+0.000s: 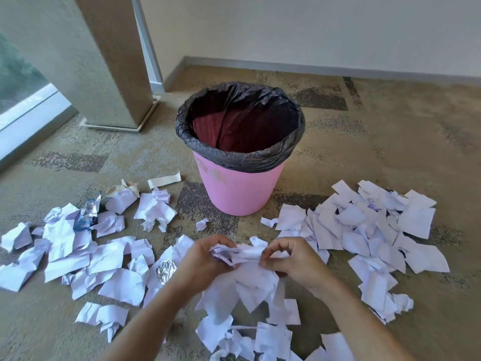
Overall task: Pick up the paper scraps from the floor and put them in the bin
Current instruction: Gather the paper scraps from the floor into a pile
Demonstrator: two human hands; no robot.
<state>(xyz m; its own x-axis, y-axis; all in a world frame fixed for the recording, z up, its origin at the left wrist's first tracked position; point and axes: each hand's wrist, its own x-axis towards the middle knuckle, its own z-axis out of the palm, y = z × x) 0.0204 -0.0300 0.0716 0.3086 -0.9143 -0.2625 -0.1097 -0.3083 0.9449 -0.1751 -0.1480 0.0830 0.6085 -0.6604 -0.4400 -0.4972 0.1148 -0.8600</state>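
Note:
A pink bin (240,190) lined with a black bag (242,157) stands upright on the carpet, its mouth open. White paper scraps lie all around its front: a spread on the left (78,254), a heap on the right (369,227), more below my arms (247,337). A bunch of white scraps (242,256) sits between my hands, low over the floor in front of the bin. My left hand (203,259) grips its left side. My right hand (289,259) pinches its right side.
A square pillar (104,61) stands behind the bin to the left, beside a glass wall (18,82). A white wall with a grey skirting (312,69) runs behind. A foil ball (166,270) and a blue wrapper (87,214) lie among the left scraps.

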